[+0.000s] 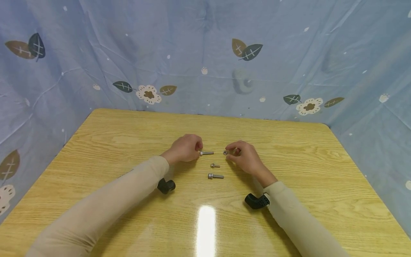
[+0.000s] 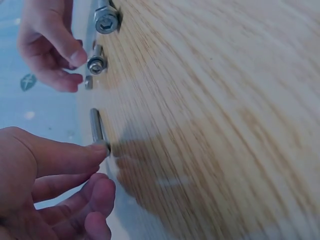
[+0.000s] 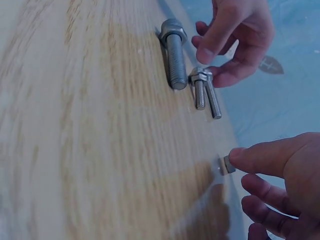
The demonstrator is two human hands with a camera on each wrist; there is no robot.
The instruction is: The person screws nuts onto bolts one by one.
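My left hand is at the head of a long thin bolt, pinching that end between thumb and forefinger. The bolt lies level, its threaded end toward the right. Across from it, a small nut rests on the table beside my right hand. The right thumb touches or nearly touches the nut, while thumb and forefinger stand apart in the head view. Nearer to me lie a short bolt and a thick bolt, each with a nut by its head.
The wooden table ends at a blue patterned cloth at the back and sides. Black wrist mounts stick out from under the sleeves. A bright light reflection falls on the front of the table.
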